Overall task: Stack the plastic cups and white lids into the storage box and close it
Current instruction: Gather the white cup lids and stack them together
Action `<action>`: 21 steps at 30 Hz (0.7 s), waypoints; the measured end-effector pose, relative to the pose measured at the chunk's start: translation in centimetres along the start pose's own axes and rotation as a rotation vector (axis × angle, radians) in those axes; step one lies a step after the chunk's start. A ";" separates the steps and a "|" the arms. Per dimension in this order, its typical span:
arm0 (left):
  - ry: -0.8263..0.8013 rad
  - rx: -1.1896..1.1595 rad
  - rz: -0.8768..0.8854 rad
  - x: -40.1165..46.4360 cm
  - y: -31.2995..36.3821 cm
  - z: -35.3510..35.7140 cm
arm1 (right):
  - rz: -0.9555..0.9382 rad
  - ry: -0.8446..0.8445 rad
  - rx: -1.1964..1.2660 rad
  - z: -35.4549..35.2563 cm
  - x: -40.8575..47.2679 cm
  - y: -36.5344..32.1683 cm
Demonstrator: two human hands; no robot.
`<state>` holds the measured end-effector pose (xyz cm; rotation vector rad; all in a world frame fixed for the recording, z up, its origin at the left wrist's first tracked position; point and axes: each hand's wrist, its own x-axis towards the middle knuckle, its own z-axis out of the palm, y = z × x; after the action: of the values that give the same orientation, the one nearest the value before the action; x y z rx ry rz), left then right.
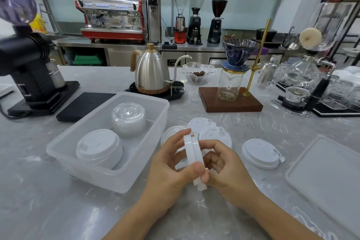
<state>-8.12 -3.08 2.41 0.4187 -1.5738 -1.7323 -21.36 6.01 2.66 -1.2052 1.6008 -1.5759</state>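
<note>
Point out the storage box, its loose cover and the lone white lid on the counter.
storage box (pixel 136 178), head view, near wall.
box cover (pixel 329 173), head view, flat top.
lone white lid (pixel 260 152), head view, domed top.

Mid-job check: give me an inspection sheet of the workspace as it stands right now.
Surface: grey marbled counter.
Job's things: open storage box holds a white lid stack and a clear lid stack; loose white lids on the counter right of the box; box lid lies flat at far right.
Clutter: kettle, grinder, pour-over stand, glass dish, black pad.
Hands: left hand and right hand together hold two white lids on edge.
Cables: one black cable at the grinder.
Surroundings: espresso machine, grinders on the back counter.
</note>
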 end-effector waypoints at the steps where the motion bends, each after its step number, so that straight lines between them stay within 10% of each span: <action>1: 0.003 -0.022 -0.011 0.0 -0.1 -0.1 | -0.001 -0.007 -0.007 0.0 0.0 0.0; 12: 0.023 -0.200 -0.172 0.9 -0.6 -0.1 | -0.011 -0.031 -0.148 -0.1 0.2 0.0; 16: 0.063 -0.352 -0.269 1.3 -0.3 -0.5 | -0.087 0.211 -0.091 -2.3 1.9 -0.7; 21: 0.051 -0.429 -0.338 1.4 -0.1 -0.9 | -0.149 0.144 -0.562 -5.8 5.9 -1.2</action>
<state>-8.45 -4.70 2.44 0.5259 -1.0943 -2.2317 -28.75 3.44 5.65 -1.5523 2.1839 -1.3626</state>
